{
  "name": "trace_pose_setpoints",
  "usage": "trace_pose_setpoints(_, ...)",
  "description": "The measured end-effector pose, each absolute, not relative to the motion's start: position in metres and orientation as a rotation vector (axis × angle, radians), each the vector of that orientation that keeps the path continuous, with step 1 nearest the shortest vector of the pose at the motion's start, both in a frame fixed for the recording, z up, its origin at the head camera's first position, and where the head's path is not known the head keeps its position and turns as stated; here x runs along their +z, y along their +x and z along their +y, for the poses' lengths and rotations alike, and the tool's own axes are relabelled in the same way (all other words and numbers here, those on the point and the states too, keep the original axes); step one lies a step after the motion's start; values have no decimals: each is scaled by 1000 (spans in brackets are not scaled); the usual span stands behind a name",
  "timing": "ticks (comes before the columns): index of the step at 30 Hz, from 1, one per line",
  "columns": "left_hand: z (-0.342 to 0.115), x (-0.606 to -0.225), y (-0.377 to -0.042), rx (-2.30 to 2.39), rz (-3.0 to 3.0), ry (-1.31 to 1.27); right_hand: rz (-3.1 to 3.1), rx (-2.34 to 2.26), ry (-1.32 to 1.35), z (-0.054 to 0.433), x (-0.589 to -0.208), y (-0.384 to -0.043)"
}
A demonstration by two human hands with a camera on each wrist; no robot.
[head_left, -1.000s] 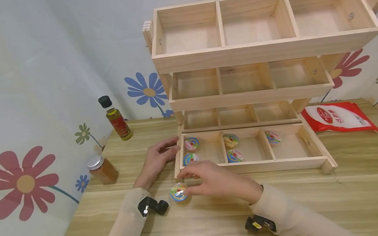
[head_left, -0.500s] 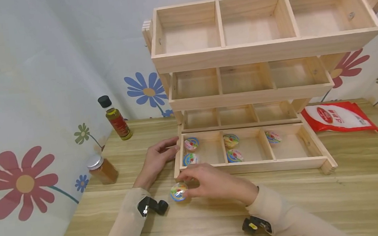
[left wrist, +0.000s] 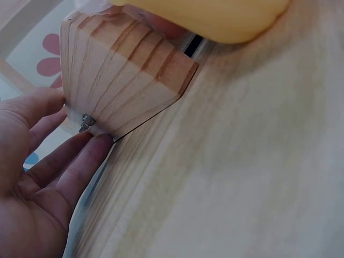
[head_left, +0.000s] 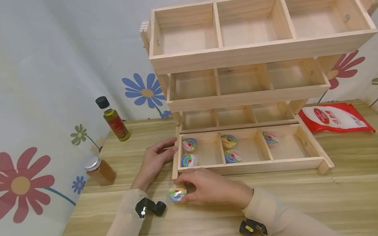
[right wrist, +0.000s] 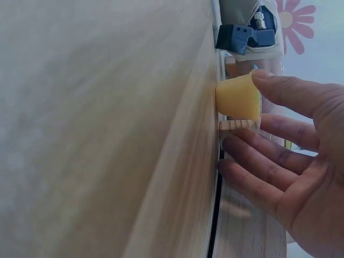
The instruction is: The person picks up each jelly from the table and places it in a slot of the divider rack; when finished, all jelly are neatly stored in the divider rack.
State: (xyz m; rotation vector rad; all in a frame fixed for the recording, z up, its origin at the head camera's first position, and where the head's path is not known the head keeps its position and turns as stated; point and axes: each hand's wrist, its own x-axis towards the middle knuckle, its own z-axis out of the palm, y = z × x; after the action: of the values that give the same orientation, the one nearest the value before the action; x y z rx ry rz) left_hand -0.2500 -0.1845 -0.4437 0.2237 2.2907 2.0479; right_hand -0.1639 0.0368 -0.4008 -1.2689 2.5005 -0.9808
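Observation:
In the head view a small jelly cup [head_left: 177, 193] with a colourful lid stands on the table in front of the wooden rack [head_left: 247, 169]. My right hand [head_left: 212, 189] pinches its rim between thumb and index finger. The right wrist view shows the cup's yellow side [right wrist: 236, 97] upright on the tabletop, the other fingers spread below it. With its fingertips, my left hand [head_left: 155, 160] touches the rack's left end. Those fingertips lie beside a small bolt [left wrist: 86, 122] in the left wrist view. Several more jelly cups [head_left: 189, 145] sit in the rack's bottom tray.
Three tiers of divided trays [head_left: 260, 50] rise above the bottom one. An oil bottle [head_left: 117, 124] and a jar [head_left: 100, 172] with a silver lid stand at left. A red-and-white bag [head_left: 337, 118] lies right of the rack. Behind hangs a flowered curtain [head_left: 53, 70].
My right hand has come down and left, its thumb and index finger closing about the jelly cup's rim. The left hand stays at the rack's end. The head view has shifted slightly.

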Motion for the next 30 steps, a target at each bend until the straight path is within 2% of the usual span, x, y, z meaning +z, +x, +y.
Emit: trace_pose_setpoints(30,-185,-442,-250,2014,2305,222,2542,-866,-1280,33,-401,-161)
